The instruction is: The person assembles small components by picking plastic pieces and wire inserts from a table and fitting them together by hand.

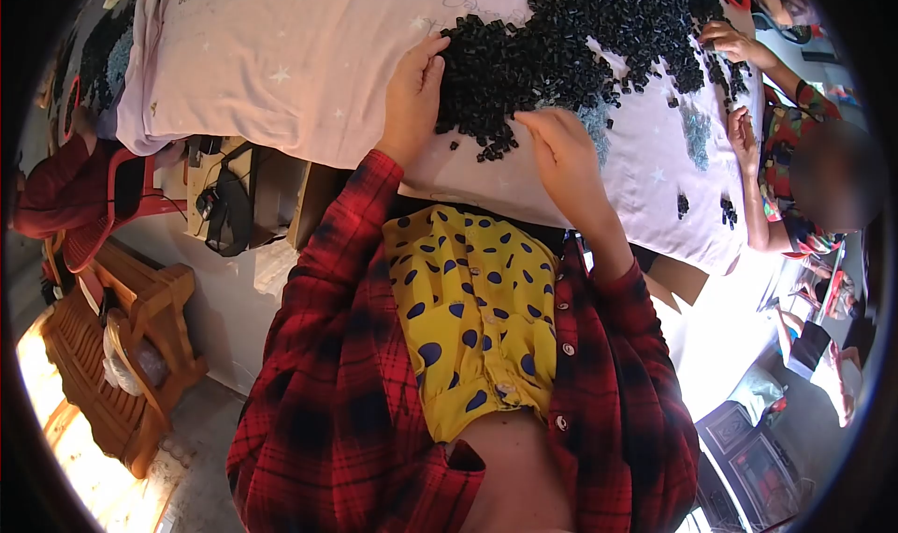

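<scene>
Our left hand [413, 102] lies along the left side of the heap of black pieces [486, 70], its fingers side by side and uncurled, closed on nothing that we can make out. We likely set it there as a low wall, so the small loose bits cannot spread sideways. Our right hand [561, 149] is at the heap's near edge, fingers bent in and thumb and forefinger drawn close; whether a piece is pinched between them, we cannot tell. That bent shape probably suits picking at single pieces. The patterned pink cloth [281, 74] under both hands covers the worktop, perhaps to stop pieces sliding. Well to the right of our right hand, a co-worker's hand [731, 42] reaches the heap's far side.
</scene>
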`<state>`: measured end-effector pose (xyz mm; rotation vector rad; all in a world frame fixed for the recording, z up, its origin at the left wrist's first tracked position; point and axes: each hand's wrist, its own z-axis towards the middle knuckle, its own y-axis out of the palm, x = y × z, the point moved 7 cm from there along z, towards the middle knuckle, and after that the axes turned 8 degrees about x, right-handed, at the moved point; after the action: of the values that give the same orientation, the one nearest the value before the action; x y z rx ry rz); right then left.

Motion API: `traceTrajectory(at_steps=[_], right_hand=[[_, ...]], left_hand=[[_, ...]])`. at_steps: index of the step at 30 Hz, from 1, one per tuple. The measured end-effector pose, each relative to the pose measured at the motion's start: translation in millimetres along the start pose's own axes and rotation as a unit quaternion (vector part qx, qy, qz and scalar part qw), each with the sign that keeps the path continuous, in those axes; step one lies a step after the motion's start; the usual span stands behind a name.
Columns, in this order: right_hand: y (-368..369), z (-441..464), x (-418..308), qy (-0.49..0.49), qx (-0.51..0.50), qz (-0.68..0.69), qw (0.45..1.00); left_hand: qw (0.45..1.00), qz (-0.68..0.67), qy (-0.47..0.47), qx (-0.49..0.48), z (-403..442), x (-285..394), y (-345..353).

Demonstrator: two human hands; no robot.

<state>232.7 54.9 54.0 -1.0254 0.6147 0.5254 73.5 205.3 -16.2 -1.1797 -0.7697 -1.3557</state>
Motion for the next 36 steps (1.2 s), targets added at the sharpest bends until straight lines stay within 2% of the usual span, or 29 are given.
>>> traceTrajectory(at_steps=[3, 5, 16, 18, 19, 21, 22, 24, 25, 32, 36], right_hand=[[-4.1, -12.2, -1.4, 0.005, 0.005, 0.012, 1.0], [-6.0, -19.1, -2.6, 0.024, 0.001, 0.023, 0.999], [-9.8, -42.1, -0.8, 0.071, 0.003, 0.063, 0.995], [-11.8, -45.9, -0.5, 0.078, 0.012, 0.069, 0.994], [-12.8, -48.1, -0.7, 0.08, 0.012, 0.068, 0.994], [-13.1, -53.1, 1.4, 0.104, 0.003, 0.085, 0.991], [-13.8, -55.1, 0.9, 0.106, 0.004, 0.084, 0.991], [-14.9, -58.3, 0.7, 0.114, 0.006, 0.085, 0.99], [-15.4, -60.7, 1.9, 0.114, 0.006, 0.085, 0.99], [-20.0, -76.2, 8.8, 0.122, 0.007, 0.076, 0.99], [-24.4, -78.9, 11.2, 0.131, 0.029, 0.061, 0.989]], left_hand=[[1.0, 0.015, 0.008, 0.001, -1.0, -3.9, 8.0], [0.999, 0.019, 0.05, -0.003, -4.1, -2.1, 15.0], [1.0, -0.023, 0.008, 0.005, -11.2, 8.7, 3.5], [0.996, 0.04, 0.067, 0.031, -13.2, 23.0, -3.7], [0.997, 0.039, 0.066, 0.029, -15.8, 28.9, -6.0], [0.979, 0.152, 0.137, -0.022, -23.4, 47.5, -0.5], [0.966, 0.163, 0.202, 0.004, -25.8, 57.5, 3.9], [0.957, 0.198, 0.206, -0.051, -33.0, 65.6, 16.3], [0.947, 0.218, 0.231, -0.043, -36.1, 70.0, 22.8], [0.914, 0.315, 0.25, -0.049, -42.6, 69.9, 52.3], [0.91, 0.336, 0.236, -0.05, -42.6, 60.0, 54.8]])
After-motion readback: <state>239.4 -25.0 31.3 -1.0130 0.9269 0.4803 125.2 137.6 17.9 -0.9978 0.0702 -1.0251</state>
